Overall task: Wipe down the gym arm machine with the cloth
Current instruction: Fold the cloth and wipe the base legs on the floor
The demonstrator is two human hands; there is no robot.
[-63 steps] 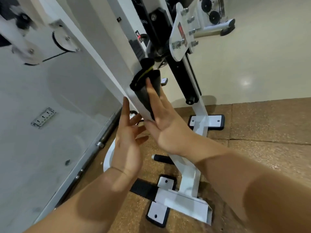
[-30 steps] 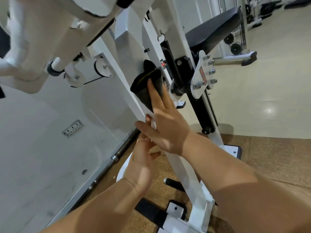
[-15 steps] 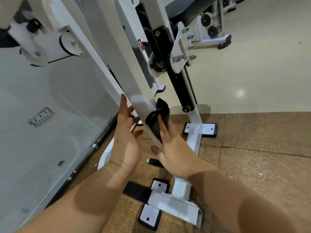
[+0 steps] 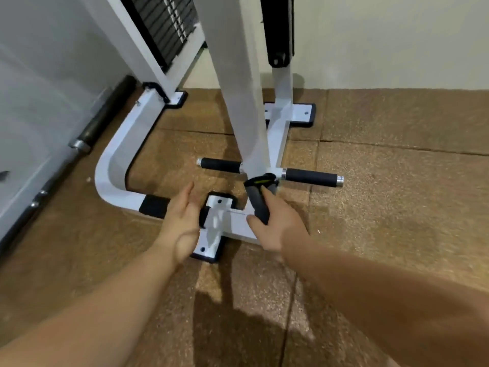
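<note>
Head view. The dark cloth, folded into a strip, lay under the right hand. Its upper end, edged yellow-green, sat against the foot of the slanted white post of the gym arm machine, just beside the right black peg.

Right hand: thumb and fingers pinched the cloth, forefinger laid along it.

Left hand: fingers straight and close together, holding nothing, over the white base plate. Contact could not be told.

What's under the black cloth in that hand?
The cloth in the right hand sits at the bottom of the white post, over the white base bar. The joint right beneath it is hidden.
</note>
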